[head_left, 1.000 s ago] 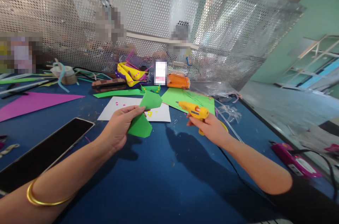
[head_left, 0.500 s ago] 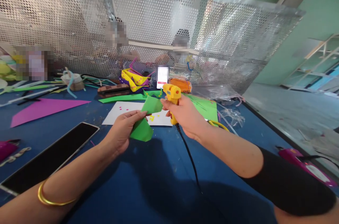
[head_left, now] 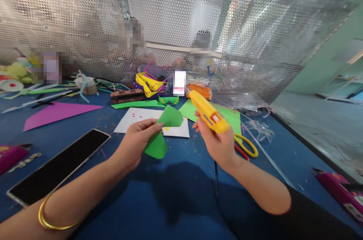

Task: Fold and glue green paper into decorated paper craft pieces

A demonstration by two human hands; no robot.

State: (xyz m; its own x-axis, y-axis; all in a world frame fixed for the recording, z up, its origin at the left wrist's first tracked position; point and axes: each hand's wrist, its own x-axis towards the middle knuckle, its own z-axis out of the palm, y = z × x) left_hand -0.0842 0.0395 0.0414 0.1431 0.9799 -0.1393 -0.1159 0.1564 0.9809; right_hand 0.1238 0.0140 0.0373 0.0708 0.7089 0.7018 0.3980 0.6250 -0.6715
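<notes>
My left hand (head_left: 141, 137) pinches a folded green foam sheet piece (head_left: 170, 116), with one part above my thumb and another hanging below. My right hand (head_left: 219, 143) is wrapped round a yellow glue gun (head_left: 208, 109), its nozzle tilted up and away to the left. The gun and the green piece are apart. A black cord (head_left: 217, 183) runs down from the gun. Behind the green piece lies a white sheet (head_left: 124, 122) with pink and yellow dots. Under and behind the gun is a light green sheet (head_left: 187, 109), with yellow- and red-handled scissors (head_left: 249, 147) beside it.
A phone (head_left: 62, 168) lies at left near a pink sheet (head_left: 56, 115). Yellow and purple paper shapes (head_left: 150, 84), a brown case (head_left: 126, 96) and a lit phone (head_left: 179, 83) stand along the back, before a perforated metal screen (head_left: 170, 13). A magenta device (head_left: 340, 190) lies at right.
My right hand has drawn the glue gun back to the right, away from the green piece, and its nozzle has turned to point away from me. The left hand still holds the green piece.
</notes>
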